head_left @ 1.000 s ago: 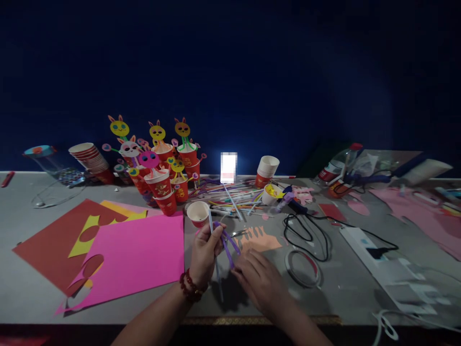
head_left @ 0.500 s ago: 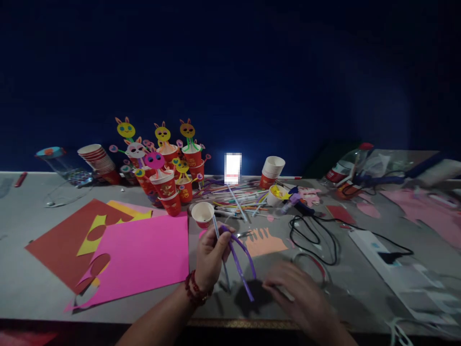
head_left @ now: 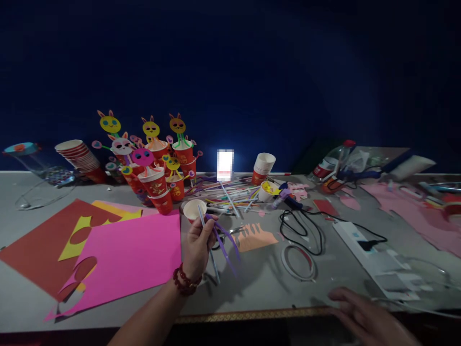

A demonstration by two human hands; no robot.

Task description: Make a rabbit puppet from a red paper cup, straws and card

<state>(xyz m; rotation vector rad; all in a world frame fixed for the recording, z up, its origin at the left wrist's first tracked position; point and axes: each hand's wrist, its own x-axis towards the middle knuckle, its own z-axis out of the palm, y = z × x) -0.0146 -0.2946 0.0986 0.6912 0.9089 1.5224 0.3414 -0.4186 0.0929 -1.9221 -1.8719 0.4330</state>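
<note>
My left hand, with a red bead bracelet on the wrist, is closed round a pale straw and purple straws that hang down and to the right over the grey table. A small paper cup stands just behind that hand. My right hand is low at the table's front edge on the right, blurred, fingers stretched out, holding nothing. A cut orange paper piece lies right of the straws.
Pink, yellow and red paper sheets lie at left. Red cups with bunny faces and cup stacks stand behind. A pile of straws, a black cable, a tape ring, a power strip and bottles fill the middle and right.
My right hand let go of the purple straws and swept down and right to the table's front edge. My left hand kept hold of the straws.
</note>
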